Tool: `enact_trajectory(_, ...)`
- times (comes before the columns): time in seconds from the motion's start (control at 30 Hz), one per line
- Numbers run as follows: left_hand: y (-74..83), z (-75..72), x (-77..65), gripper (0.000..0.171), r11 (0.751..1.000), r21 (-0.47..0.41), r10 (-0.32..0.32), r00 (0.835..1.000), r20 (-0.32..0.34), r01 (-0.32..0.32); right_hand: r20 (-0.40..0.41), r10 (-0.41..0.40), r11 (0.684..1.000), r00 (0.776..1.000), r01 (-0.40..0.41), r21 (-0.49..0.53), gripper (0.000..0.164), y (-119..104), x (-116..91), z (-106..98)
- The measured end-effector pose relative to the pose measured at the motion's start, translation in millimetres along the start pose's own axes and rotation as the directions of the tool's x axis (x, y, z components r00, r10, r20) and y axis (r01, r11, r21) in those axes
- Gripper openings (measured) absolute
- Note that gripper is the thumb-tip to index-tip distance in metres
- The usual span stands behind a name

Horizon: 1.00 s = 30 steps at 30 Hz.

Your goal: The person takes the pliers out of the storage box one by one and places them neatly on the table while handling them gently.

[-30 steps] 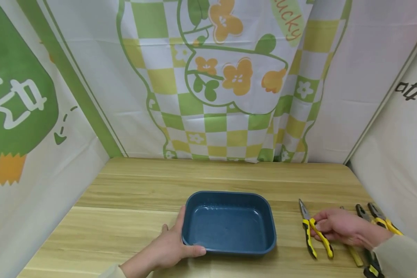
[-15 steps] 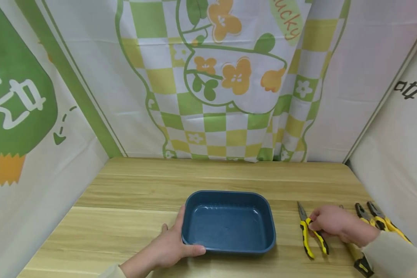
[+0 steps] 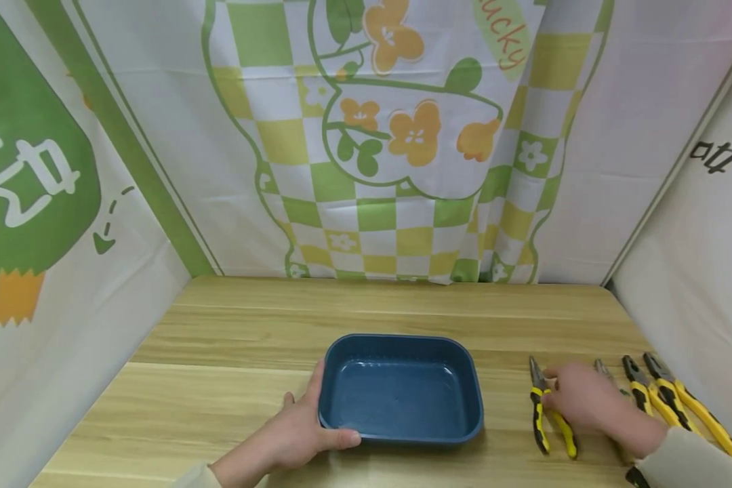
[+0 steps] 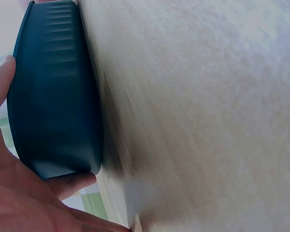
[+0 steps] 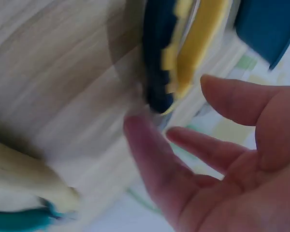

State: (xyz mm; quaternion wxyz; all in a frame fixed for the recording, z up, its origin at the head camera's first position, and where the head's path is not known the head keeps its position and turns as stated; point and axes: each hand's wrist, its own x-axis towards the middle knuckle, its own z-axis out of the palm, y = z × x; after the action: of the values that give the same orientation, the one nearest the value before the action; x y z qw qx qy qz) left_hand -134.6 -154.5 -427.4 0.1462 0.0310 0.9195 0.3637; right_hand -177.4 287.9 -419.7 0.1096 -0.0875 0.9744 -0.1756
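My left hand (image 3: pixel 299 434) grips the near left corner of a dark blue plastic box (image 3: pixel 402 407), its thumb along the front and its fingers against the left side. The left wrist view shows thumb and finger at either side of the box end (image 4: pixel 53 96). To the right of the box lie long-nose pliers (image 3: pixel 539 423) with yellow and black handles. Over these handles hovers my right hand (image 3: pixel 592 400), slightly blurred. From the right wrist, its thumb and fingers (image 5: pixel 147 150) look spread apart, with the pliers' handles (image 5: pixel 159 58) beyond them and nothing pinched.
Two more pairs of yellow and black pliers, one (image 3: pixel 637 383) beside the other (image 3: pixel 665 383), lie at the table's right edge. Another tool with a metal tip (image 3: pixel 601 369) is mostly covered by the right arm. A printed curtain (image 3: pixel 402 224) hangs behind the wooden table (image 3: pixel 219 352).
The long-nose pliers have turned slightly, and their handles stand closer together than a second ago. My right hand has shifted a little, its fingers coming away from them. The left hand stays put.
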Motion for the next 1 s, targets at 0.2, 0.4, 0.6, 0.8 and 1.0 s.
enact_trajectory(0.2, 1.1, -0.6, -0.6, 0.139, 1.0, 0.0, -0.002, 1.0, -0.001, 0.002, -0.024, -0.147, 0.958, 0.989, 0.136, -0.251, 0.04, -19.4, -11.4, 12.0)
enact_trajectory(0.4, 1.7, -1.0, -0.7, 0.139, 1.0, 0.004, -0.01, 1.0, 0.004, 0.01, 0.012, -0.186, 0.935, 0.983, 0.18, -0.306, 0.021, -23.2, -12.6, 20.1)
enact_trajectory(0.6, 1.5, -0.7, -1.3, 0.139, 1.0, -0.007, -0.002, 1.0, 0.004, 0.002, 0.031, -0.151, 0.957, 0.988, 0.154, -0.246, 0.017, -14.9, -14.6, 16.8)
enact_trajectory(0.8, 1.6, -0.9, -1.8, 0.138, 1.0, -0.02, 0.004, 1.0, 0.006, -0.003, 0.055, -0.115, 0.966, 0.992, 0.124, -0.226, 0.021, -5.5, -18.2, 11.1)
enact_trajectory(1.0, 1.2, 0.0, -1.6, 0.138, 1.0, -0.022, 0.015, 1.0, -0.001, -0.015, 0.071, -0.08, 0.971, 0.994, 0.094, -0.221, 0.024, 2.5, -20.0, 8.4)
